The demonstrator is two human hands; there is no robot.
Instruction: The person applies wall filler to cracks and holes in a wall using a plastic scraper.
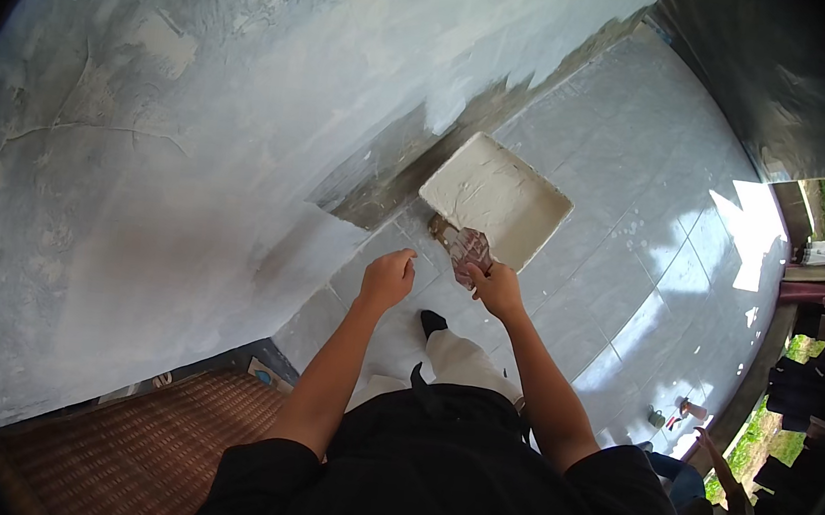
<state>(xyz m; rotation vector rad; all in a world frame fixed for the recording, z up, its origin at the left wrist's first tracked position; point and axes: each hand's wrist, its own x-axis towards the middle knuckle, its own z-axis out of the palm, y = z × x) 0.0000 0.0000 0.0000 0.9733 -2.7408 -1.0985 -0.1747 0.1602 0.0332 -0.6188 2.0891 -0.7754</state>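
Along the near left edge, I've got a brown woven panel (141, 450) by the wall (237, 209), so I'd watch for drips there. Near right, another person's arm (724, 471) shows, well apart from the work. Bit farther in, a dark shoe (433, 323) is on the tiled floor (590, 246), just short of the tray; imo the footing should stay clear of it.

L hand (390, 277): narrow, fingers loosely curled, nothing visible in it, near the wall. Being free, it could steady the tray if that slides. R hand (496, 288) is closed on the near end of a flat, smeared tool (468, 251); can't tell if brush or scraper. Tool's far end is at the tray's near left rim, touching or not I can't say.

Beyond sits the white tray (528, 172), on the floor just right of the wall base, w/ a pale, thick-looking coating (490, 187) inside. I'd load lightly, then wipe excess on the rim b/c blobs would drip, & keep a firm but loose-wristed grip.

Farther along the wall base, a bare dark strip (365, 187) has a ragged edge; thin, even strokes w/ slight overlap should suit it.
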